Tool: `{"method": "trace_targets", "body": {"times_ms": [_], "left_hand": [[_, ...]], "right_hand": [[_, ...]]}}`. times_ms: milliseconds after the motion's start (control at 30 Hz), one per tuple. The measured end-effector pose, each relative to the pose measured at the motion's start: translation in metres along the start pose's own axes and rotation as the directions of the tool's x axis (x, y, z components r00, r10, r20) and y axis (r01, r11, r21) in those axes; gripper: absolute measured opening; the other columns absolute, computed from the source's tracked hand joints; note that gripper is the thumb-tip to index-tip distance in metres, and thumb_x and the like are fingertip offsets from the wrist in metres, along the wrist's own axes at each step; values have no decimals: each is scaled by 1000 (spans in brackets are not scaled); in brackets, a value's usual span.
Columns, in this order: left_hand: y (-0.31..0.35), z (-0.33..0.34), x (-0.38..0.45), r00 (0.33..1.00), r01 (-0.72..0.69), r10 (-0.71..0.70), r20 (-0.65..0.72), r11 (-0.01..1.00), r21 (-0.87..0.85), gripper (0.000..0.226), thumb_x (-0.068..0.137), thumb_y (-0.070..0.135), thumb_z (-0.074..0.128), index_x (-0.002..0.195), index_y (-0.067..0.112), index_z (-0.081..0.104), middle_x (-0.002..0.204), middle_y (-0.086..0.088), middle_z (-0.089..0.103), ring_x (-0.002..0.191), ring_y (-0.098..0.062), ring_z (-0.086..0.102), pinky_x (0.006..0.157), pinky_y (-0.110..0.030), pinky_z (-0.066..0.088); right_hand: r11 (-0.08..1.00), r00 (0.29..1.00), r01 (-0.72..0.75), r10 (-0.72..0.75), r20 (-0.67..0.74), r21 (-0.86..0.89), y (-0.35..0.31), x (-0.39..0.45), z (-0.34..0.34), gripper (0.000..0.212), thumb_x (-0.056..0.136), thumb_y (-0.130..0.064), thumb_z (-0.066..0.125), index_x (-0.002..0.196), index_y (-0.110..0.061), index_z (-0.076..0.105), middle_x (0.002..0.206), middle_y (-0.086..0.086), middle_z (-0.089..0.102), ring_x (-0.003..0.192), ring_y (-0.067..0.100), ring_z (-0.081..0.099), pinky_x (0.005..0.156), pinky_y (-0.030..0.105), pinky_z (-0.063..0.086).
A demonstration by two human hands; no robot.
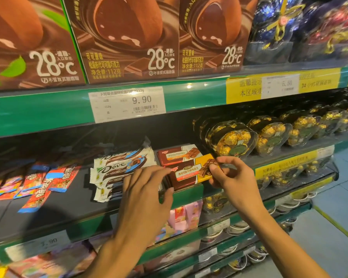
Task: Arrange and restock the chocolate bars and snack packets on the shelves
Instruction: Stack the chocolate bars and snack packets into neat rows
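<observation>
Right hand (230, 177) pinching brown-yellow choc bar (191, 173) by its right end, at shelf front. Left hand (147, 189) spread wide, fingertips on bar's left end. Dove bars (117, 169) just left of left hand; gold choc tubs (229, 139) crowding close above right hand; second bar (179, 154) behind.

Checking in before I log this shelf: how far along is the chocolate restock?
Done: white Dove bars stacked. In hand: both hands, left hand and right hand, are on the front brown chocolate bar. Left: red snack packets lie scattered.
</observation>
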State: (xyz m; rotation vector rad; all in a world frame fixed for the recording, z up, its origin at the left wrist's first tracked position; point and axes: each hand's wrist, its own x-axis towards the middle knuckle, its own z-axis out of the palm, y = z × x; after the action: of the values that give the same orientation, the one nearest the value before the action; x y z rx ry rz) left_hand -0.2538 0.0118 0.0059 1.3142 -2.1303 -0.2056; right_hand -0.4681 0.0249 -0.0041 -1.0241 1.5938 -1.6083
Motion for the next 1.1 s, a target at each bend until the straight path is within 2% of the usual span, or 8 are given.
{"method": "trace_targets", "body": {"times_ms": [67,200,333,500,733,900,1000,1100], "left_hand": [[-3,12,-1,999,-46,46,2,995,93,38,87,38,66,124,30,62,124,14,57,118,-8,44,102,-29,27],[-3,30,4,990,-113,131,-57,961,251,33,90,40,55,117,27,68,117,8,63,113,-16,52,98,-37,29],[-3,33,11,980,-136,174,-97,939,317,28,92,35,59,116,25,70,111,4,65,106,-21,55,91,-38,31],[-6,34,15,979,-112,161,-126,938,329,26,91,37,60,113,29,71,106,5,70,105,-22,55,87,-39,28],[-7,38,15,968,-119,180,-176,943,312,26,89,37,63,109,24,74,101,5,73,100,-23,58,84,-41,30],[-6,39,15,963,-115,184,-199,942,315,27,88,39,62,106,24,76,93,6,73,96,-22,59,84,-40,30],[-2,40,16,962,-103,174,-210,946,308,23,87,37,66,104,24,75,90,7,72,93,-21,58,85,-40,30],[-1,40,16,965,-86,154,-212,951,297,23,89,38,63,105,25,74,90,8,71,93,-20,56,86,-39,29]], "right_hand": [[983,995,83,-92,-45,-163,6,1,1,20,88,-29,72,104,-22,63,77,9,71,66,17,70,68,37,60],[856,966,205,-255,-43,-474,13,2,0,27,89,-47,66,107,-26,67,73,-7,64,69,6,62,53,15,44],[732,933,294,-358,20,-615,26,-3,-1,45,89,-55,59,122,-25,66,93,-10,58,89,8,56,76,24,45],[768,939,287,-343,10,-573,26,-5,-1,49,88,-50,64,128,-21,65,118,-7,64,108,7,57,88,23,46],[883,966,197,-250,-71,-426,25,0,0,32,87,-37,72,115,-22,70,93,-14,69,91,3,64,83,33,57],[880,963,211,-261,-62,-426,29,3,-2,32,87,-37,72,116,-23,71,90,-18,67,89,-1,64,80,27,56],[866,956,235,-287,-53,-442,28,5,-3,29,87,-36,72,113,-23,72,84,-23,65,81,-9,62,66,8,47],[856,954,250,-298,-37,-452,25,5,-3,29,87,-37,72,111,-22,73,82,-18,66,78,-8,62,65,12,47]]}}
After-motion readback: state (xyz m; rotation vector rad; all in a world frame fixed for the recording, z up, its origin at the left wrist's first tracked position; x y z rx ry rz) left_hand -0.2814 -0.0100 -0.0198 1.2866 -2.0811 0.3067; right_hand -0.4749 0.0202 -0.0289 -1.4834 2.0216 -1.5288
